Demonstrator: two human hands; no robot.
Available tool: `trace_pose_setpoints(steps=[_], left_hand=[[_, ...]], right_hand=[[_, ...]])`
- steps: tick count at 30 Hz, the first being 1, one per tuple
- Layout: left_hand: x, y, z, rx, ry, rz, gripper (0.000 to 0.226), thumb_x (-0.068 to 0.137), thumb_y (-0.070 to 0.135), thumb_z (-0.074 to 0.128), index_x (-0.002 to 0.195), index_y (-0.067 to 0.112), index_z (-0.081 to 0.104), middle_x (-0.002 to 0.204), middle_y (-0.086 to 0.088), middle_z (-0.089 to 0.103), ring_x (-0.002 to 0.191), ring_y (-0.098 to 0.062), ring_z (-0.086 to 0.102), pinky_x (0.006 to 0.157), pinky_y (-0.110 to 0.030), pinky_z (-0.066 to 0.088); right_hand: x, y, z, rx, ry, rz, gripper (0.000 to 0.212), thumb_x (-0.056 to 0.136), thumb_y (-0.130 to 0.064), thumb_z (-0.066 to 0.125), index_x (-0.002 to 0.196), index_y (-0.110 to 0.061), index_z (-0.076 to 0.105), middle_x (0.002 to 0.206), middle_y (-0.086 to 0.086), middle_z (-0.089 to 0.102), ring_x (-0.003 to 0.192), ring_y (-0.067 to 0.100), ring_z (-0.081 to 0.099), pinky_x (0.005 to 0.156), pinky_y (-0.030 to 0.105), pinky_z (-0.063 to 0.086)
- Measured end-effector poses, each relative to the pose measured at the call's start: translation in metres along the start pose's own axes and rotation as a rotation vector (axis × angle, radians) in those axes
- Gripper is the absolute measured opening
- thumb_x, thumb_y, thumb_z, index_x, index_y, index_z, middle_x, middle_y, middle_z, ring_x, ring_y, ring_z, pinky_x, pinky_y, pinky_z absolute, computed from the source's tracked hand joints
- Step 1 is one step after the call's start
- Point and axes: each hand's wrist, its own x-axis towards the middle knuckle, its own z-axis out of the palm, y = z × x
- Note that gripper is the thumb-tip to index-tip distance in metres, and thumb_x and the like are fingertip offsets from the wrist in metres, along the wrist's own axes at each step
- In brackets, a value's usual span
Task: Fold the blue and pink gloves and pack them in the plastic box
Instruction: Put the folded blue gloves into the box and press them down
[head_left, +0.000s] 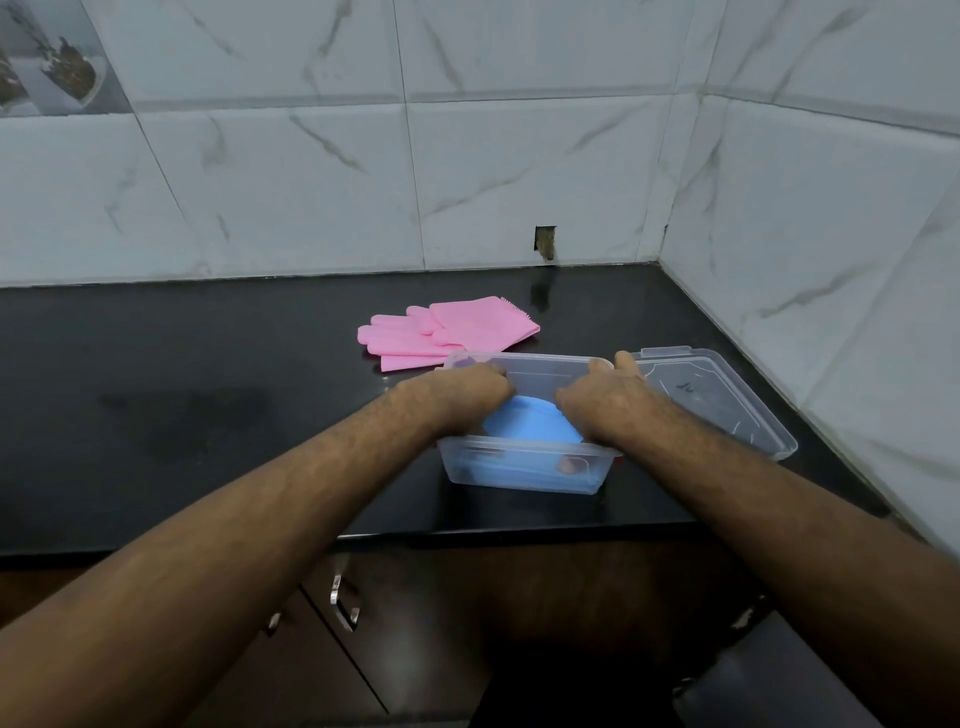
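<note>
Blue rubber gloves (530, 423) lie folded inside a clear plastic box (524, 470) on a glossy black stone countertop (182, 395). Both of the person's hands reach into the box from above. The left hand (462, 387) presses down on the left part of the blue gloves, its fingers hidden inside the box. The right hand (602, 392) presses on the right part, thumb up near the box's far rim; whether either hand's fingers curl around the gloves cannot be told. Pink gloves (447, 332) lie flat on the counter just behind the box. The box's clear lid (727, 400) rests beside it on the right. White marble-patterned tiles (311, 182) cover the walls.
</note>
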Motion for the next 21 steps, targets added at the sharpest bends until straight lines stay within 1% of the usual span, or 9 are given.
trace_pose_setpoints(steps=[2, 5, 7, 9, 11, 12, 16, 19, 21], left_hand=[[0.001, 0.006, -0.001, 0.013, -0.054, -0.035, 0.039, 0.099, 0.015, 0.060, 0.137, 0.010, 0.057, 0.137, -0.009, 0.057, 0.126, -0.026, 0.054, 0.105, -0.037, 0.043], [0.007, 0.007, -0.001, 0.035, -0.106, -0.065, 0.035, 0.104, 0.016, 0.051, 0.138, 0.010, 0.058, 0.140, -0.010, 0.059, 0.126, -0.029, 0.057, 0.095, -0.033, 0.043], [0.009, 0.009, -0.002, 0.012, -0.136, -0.083, 0.038, 0.103, 0.016, 0.051, 0.140, 0.011, 0.056, 0.142, -0.010, 0.057, 0.127, -0.029, 0.057, 0.098, -0.034, 0.046], [0.007, 0.010, -0.004, -0.047, -0.156, -0.140, 0.040, 0.100, 0.016, 0.056, 0.140, 0.013, 0.056, 0.140, -0.009, 0.058, 0.124, -0.028, 0.056, 0.102, -0.037, 0.048], [0.005, 0.011, -0.003, -0.074, -0.167, -0.146, 0.039, 0.097, 0.018, 0.064, 0.135, 0.014, 0.059, 0.134, -0.007, 0.061, 0.120, -0.027, 0.059, 0.093, -0.034, 0.047], [0.005, 0.011, -0.001, -0.070, -0.164, -0.125, 0.039, 0.096, 0.019, 0.067, 0.134, 0.014, 0.059, 0.132, -0.007, 0.063, 0.118, -0.026, 0.060, 0.089, -0.032, 0.046], [0.003, 0.013, 0.001, -0.100, -0.154, -0.091, 0.036, 0.095, 0.018, 0.067, 0.130, 0.012, 0.061, 0.128, -0.007, 0.064, 0.115, -0.026, 0.061, 0.082, -0.029, 0.041], [0.003, 0.012, 0.000, -0.106, -0.178, -0.078, 0.037, 0.095, 0.018, 0.067, 0.130, 0.012, 0.060, 0.128, -0.007, 0.064, 0.114, -0.026, 0.061, 0.084, -0.030, 0.045], [0.004, 0.012, 0.000, -0.094, -0.191, -0.065, 0.039, 0.095, 0.019, 0.067, 0.132, 0.012, 0.059, 0.129, -0.006, 0.063, 0.115, -0.026, 0.061, 0.089, -0.032, 0.048]], right_hand=[[0.002, 0.000, 0.000, -0.001, -0.032, -0.002, 0.033, 0.094, -0.032, 0.067, 0.127, -0.035, 0.061, 0.121, -0.007, 0.061, 0.123, 0.019, 0.037, 0.101, 0.047, 0.024], [0.001, 0.000, 0.001, -0.004, -0.020, -0.003, 0.034, 0.092, -0.035, 0.070, 0.125, -0.035, 0.063, 0.126, -0.005, 0.060, 0.125, 0.020, 0.037, 0.101, 0.047, 0.024], [-0.003, -0.001, 0.004, -0.011, 0.082, -0.010, 0.030, 0.093, -0.032, 0.067, 0.123, -0.031, 0.064, 0.123, -0.002, 0.062, 0.120, 0.021, 0.041, 0.098, 0.045, 0.026], [-0.008, 0.000, 0.007, -0.010, 0.211, -0.031, 0.034, 0.090, -0.038, 0.071, 0.120, -0.025, 0.064, 0.120, 0.001, 0.062, 0.116, 0.022, 0.045, 0.093, 0.043, 0.029], [-0.011, 0.002, 0.011, -0.006, 0.312, -0.066, 0.048, 0.082, -0.052, 0.076, 0.116, -0.021, 0.063, 0.117, 0.002, 0.059, 0.113, 0.023, 0.049, 0.090, 0.040, 0.032], [-0.012, 0.002, 0.012, -0.005, 0.330, -0.097, 0.052, 0.079, -0.054, 0.077, 0.116, -0.020, 0.062, 0.117, 0.002, 0.058, 0.113, 0.023, 0.051, 0.091, 0.039, 0.033], [-0.014, 0.003, 0.009, 0.055, 0.236, -0.177, 0.036, 0.088, -0.041, 0.073, 0.114, -0.019, 0.061, 0.111, -0.001, 0.065, 0.109, 0.021, 0.061, 0.094, 0.037, 0.039], [-0.016, 0.002, 0.001, 0.069, 0.138, -0.198, 0.038, 0.088, -0.039, 0.073, 0.113, -0.014, 0.062, 0.110, 0.003, 0.066, 0.105, 0.024, 0.063, 0.092, 0.037, 0.052], [-0.015, 0.001, -0.004, 0.053, 0.039, -0.204, 0.040, 0.090, -0.039, 0.073, 0.117, -0.011, 0.062, 0.113, 0.005, 0.066, 0.106, 0.025, 0.064, 0.093, 0.039, 0.054]])
